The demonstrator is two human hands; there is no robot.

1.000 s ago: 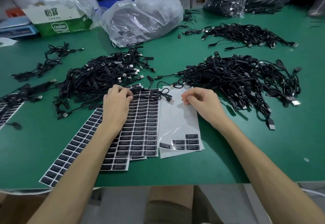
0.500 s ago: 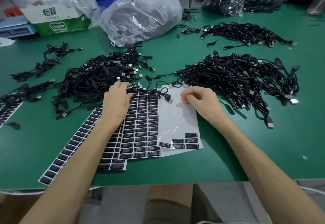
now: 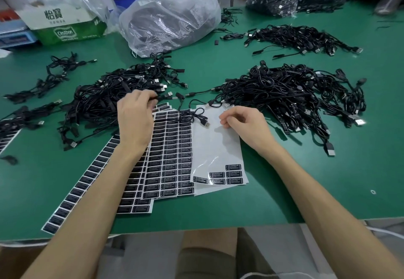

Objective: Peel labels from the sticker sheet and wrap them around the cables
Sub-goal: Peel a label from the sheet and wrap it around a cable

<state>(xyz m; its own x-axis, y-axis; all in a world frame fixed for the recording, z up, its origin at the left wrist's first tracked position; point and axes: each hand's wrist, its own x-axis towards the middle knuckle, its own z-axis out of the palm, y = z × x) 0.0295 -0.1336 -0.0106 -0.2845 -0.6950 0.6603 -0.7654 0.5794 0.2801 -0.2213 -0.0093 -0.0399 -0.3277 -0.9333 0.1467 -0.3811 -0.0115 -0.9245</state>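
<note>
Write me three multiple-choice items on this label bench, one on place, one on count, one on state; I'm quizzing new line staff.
1. Where does the single loose cable lie?
A. across the tops of the sticker sheets
B. inside the plastic bag
C. on the cardboard box

2. How many black labels remain on the nearly empty sheet?
A. none
B. five
C. more than twenty

3. What is the left hand doing?
A. lying flat and open on the green table
B. reaching into the left cable pile, fingers curled at a cable
C. lifting a sheet into the air

Answers: 1 A, it crosses the full sheet and the nearly empty one. 2 B, five sit at its near edge. 3 B, its fingertips meet the pile's cables.
</note>
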